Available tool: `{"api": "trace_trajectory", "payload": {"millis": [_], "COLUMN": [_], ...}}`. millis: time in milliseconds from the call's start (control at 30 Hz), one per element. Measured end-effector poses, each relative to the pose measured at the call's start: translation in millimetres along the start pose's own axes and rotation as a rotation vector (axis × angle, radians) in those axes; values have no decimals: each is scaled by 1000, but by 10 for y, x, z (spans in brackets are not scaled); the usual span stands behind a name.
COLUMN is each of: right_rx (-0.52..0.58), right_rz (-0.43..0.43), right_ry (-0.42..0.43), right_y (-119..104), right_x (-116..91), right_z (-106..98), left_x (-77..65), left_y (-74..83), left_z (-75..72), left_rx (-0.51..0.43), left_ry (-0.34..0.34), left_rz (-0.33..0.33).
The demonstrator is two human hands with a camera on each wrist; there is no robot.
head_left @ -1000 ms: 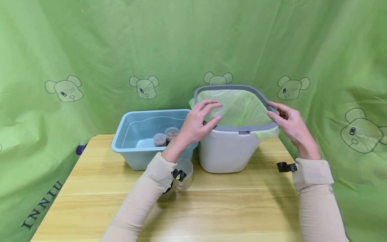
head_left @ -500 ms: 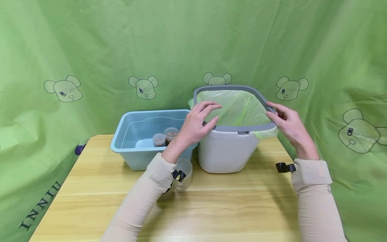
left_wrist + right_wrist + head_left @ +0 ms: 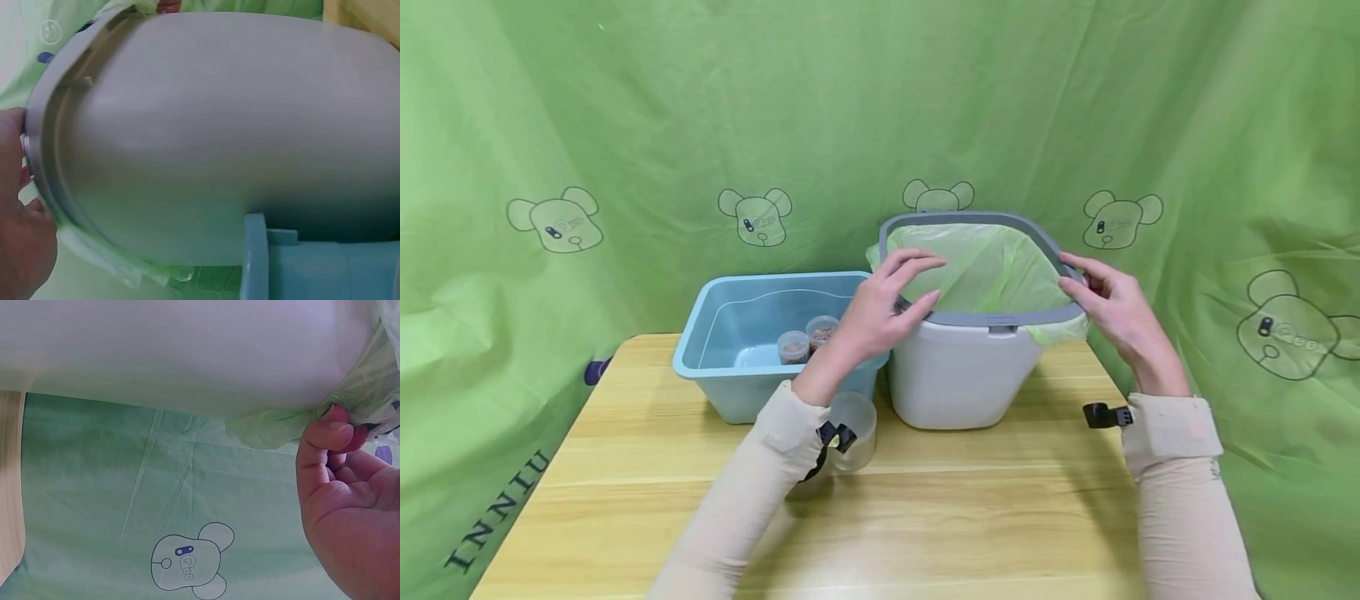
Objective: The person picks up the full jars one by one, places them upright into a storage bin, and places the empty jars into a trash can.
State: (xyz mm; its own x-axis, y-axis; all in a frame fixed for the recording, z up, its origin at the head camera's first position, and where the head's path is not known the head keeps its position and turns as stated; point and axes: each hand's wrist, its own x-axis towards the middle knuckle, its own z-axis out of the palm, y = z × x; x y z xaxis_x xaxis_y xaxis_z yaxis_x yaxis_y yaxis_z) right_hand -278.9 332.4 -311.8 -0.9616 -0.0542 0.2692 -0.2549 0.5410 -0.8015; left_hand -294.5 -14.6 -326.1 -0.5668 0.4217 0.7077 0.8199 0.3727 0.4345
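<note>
A white trash bin (image 3: 962,383) with a grey rim (image 3: 1000,318) stands tilted on the table, lined with a translucent green garbage bag (image 3: 981,262). Over its left front rim is my left hand (image 3: 883,308), fingers apart from the thumb and nothing between them. In the left wrist view, part of that hand (image 3: 25,219) shows beside the rim. My right hand (image 3: 1112,304) pinches the bin's rim and bag at the right corner. The right wrist view shows its thumb and fingers (image 3: 340,431) at the bag's edge. What lies inside the bin is hidden.
Left of the bin stands a blue plastic tub (image 3: 752,333) holding two small clear cups (image 3: 793,348) with brown contents. A clear container (image 3: 855,432) sits on the wooden table (image 3: 985,517), partly behind my left wrist. A green printed sheet (image 3: 820,108) hangs around.
One second ago a clear round container was beside my left fingers inside the bin; it has dropped out of sight. The left hand has drawn slightly left; the right keeps its grip.
</note>
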Motion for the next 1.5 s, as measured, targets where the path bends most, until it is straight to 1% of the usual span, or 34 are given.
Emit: {"api": "trace_trajectory", "payload": {"millis": [100,200,267,367,433,500,633,700,800,867,967,1067,1200,1333,1500], "right_rx": [0,1,1,-1,-2,-4,-11,-13,-9,-10,-13,-14,-10,-13,-24], "right_rz": [-3,-3,-2,-6,-8,-12,-29,-36,-38,-35,-25,-19,-28,-28,-6], "right_ry": [3,4,3,-3,-4,-2,-8,-15,-22,-20,-15,-12,-19,-17,5], "right_y": [-3,-6,-6,-4,1,6,19,22,23,22,19,14,16,30,28], "right_x": [-8,-14,-14,-10,-5,0,12,20,25,19,6,3,4,10,27], "right_z": [0,-1,-1,-2,-5,-8,-10,-6,-3,-7,-17,-21,-22,-20,-14], "left_x": [-65,-170,-270,-467,-634,-813,-1243,-1481,-1822,-2008,-2221,-2367,-2490,-2538,-2544], "left_y": [38,75,89,88,75,47,-54,-112,-196,-239,-299,-348,-398,-418,-426], "left_z": [-70,-159,-225,-324,-388,-445,-537,-579,-628,-652,-671,-668,-626,-586,-568], "left_rx": [-33,-30,-13,4,19,36,109,149,203,226,257,281,296,276,238], "left_ry": [22,46,60,62,41,5,-80,-119,-180,-223,-278,-319,-354,-379,-397], "left_rz": [20,46,71,95,90,82,38,-1,-77,-128,-198,-252,-282,-302,-334]}}
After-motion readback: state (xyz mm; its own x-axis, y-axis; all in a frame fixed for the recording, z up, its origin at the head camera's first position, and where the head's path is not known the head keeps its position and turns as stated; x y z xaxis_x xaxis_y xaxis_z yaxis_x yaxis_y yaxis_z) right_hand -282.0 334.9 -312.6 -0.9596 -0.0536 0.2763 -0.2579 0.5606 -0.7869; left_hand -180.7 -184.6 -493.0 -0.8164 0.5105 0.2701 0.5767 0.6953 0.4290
